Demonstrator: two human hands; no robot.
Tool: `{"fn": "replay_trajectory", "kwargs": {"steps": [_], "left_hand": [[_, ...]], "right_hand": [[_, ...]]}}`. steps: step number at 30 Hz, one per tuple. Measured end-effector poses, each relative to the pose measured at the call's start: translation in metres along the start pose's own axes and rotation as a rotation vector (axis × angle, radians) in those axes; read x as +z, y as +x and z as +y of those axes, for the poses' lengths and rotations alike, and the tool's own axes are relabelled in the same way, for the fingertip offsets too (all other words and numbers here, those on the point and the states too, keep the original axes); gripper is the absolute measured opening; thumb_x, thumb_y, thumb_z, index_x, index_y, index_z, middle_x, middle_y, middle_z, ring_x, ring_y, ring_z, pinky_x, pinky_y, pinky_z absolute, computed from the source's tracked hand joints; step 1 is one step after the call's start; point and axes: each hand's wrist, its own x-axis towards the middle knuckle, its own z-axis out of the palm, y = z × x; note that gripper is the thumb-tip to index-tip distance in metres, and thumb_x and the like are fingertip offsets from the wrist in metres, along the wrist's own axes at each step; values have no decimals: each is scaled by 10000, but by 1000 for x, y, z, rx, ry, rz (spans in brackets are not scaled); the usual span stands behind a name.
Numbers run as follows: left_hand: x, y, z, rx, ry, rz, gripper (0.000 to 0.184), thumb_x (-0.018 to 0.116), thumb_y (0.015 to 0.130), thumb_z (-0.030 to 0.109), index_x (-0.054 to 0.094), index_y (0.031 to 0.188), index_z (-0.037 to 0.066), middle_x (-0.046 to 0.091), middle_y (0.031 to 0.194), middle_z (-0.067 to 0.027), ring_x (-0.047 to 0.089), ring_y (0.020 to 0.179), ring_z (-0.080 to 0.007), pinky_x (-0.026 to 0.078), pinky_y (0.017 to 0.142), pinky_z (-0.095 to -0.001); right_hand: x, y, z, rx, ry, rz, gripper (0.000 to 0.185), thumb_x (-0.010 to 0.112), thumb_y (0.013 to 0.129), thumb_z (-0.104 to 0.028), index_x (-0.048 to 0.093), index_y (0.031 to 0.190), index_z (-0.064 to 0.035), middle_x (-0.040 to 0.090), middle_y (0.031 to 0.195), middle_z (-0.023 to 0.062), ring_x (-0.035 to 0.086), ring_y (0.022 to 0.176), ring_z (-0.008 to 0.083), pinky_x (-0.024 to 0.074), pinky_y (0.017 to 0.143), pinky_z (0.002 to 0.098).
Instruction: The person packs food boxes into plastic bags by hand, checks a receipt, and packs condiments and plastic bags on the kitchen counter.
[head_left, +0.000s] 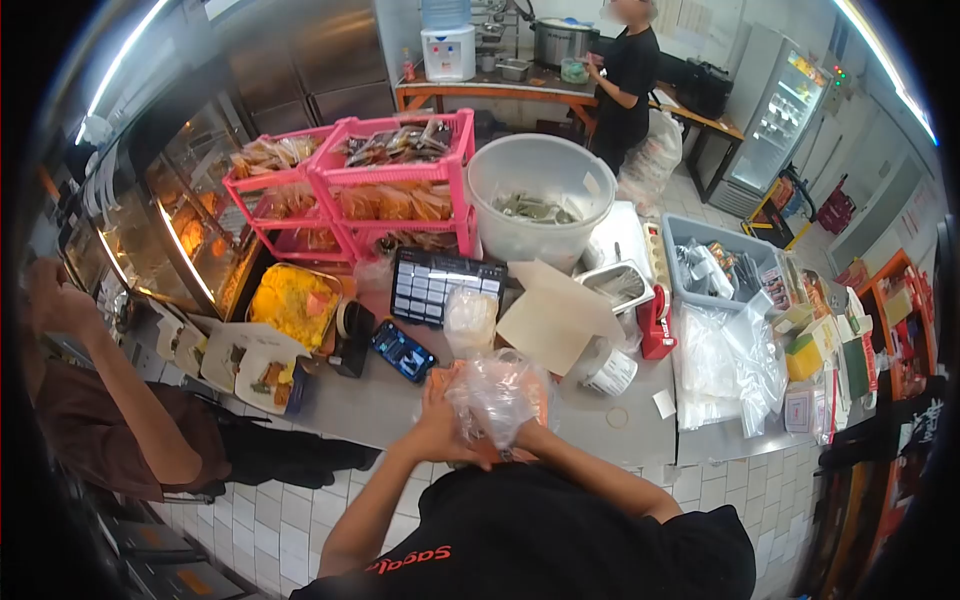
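A crumpled clear plastic bag (497, 395) with something orange in or under it is close to my body at the table's front edge. My left hand (438, 428) is closed around its left side. At the lower right of the bag is my right hand (533, 436), gripping it, its fingers mostly hidden by the plastic. Just beyond the bag lie a whitish plastic-wrapped bundle (471, 318) and an open sheet of brown paper (555, 318). A phone (404, 351) with a lit screen lies to the left, below a black tablet-like device (447, 287).
Pink racks (395, 175) of packed food and a large translucent bucket (541, 190) stand behind. At right are a grey bin (715, 255), plastic bags (730, 360) and a red tape dispenser (657, 325). Open food boxes (250, 365) sit left, beside one person (130, 420); another person (628, 85) stands at the back.
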Motion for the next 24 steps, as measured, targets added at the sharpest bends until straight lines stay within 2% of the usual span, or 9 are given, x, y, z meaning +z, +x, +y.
{"fn": "replay_trajectory", "kwargs": {"steps": [1, 2, 6, 9, 12, 13, 15, 17, 24], "left_hand": [[8, 0, 7, 2, 173, -9, 1133, 815, 552, 672, 442, 1422, 51, 331, 1505, -226, 193, 1439, -399, 106, 1153, -531], [34, -6, -8, 10, 179, -7, 1133, 815, 552, 672, 442, 1422, 51, 331, 1505, -226, 193, 1439, -399, 106, 1153, -531], [84, -4, -41, -132, -335, -152, 916, 805, 625, 572, 516, 1342, 81, 429, 1417, -188, 291, 1364, -393, 152, 1114, -535], [81, -2, -41, -112, -349, -63, 794, 779, 657, 531, 532, 1268, 88, 460, 1310, -172, 343, 1257, -375, 196, 1040, -518], [76, 1, -44, -97, -348, -12, 674, 753, 688, 490, 548, 1195, 96, 492, 1203, -156, 395, 1150, -358, 240, 966, -502], [74, 3, -46, -94, -341, -5, 634, 744, 699, 476, 553, 1170, 98, 502, 1168, -151, 412, 1114, -352, 255, 941, -496], [72, 7, -47, -87, -322, 3, 555, 726, 720, 449, 563, 1121, 103, 523, 1096, -140, 447, 1043, -340, 284, 892, -485], [71, 10, -45, -75, -296, 5, 476, 709, 741, 421, 574, 1072, 108, 544, 1025, -129, 482, 972, -329, 314, 843, -474], [78, 34, -41, -2, -121, 146, 222, 648, 814, 326, 611, 901, 125, 617, 776, -92, 603, 722, -288, 417, 670, -435]], "right_hand": [[-8, 4, -12, -137, -300, 99, 542, 595, 862, -313, 514, 1355, -101, 483, 1386, 198, 402, 1328, 349, 285, 1130, 445], [62, -4, 41, 42, 245, 242, 506, 587, 836, -303, 577, 1290, -80, 574, 1275, 217, 509, 1233, 371, 330, 1093, 494], [65, -8, 20, 345, 325, 197, 373, 603, 804, -232, 680, 1114, -40, 679, 1057, 210, 634, 1020, 396, 444, 956, 525], [81, -11, 20, -162, -315, 259, 247, 619, 794, -206, 729, 912, -19, 702, 862, 207, 677, 828, 384, 503, 784, 522], [83, -1, 7, 233, -294, -65, 231, 616, 824, -197, 724, 917, -15, 696, 868, 214, 676, 872, 384, 505, 773, 506], [45, 10, -20, 311, -184, -387, 271, 580, 843, -175, 674, 1043, -17, 649, 1028, 207, 622, 1003, 342, 466, 876, 465], [34, 8, -27, 386, -68, -701, 345, 544, 862, -152, 624, 1169, -19, 602, 1188, 199, 567, 1134, 301, 427, 979, 425], [81, -15, 5, 35, 290, -129, 309, 544, 895, -197, 629, 1154, -51, 599, 1181, 182, 567, 1115, 286, 428, 944, 435], [11, -30, -18, 112, 446, -78, 438, 702, 799, -228, 584, 1162, -13, 568, 1139, 198, 557, 1075, 350, 425, 969, 464]]}}
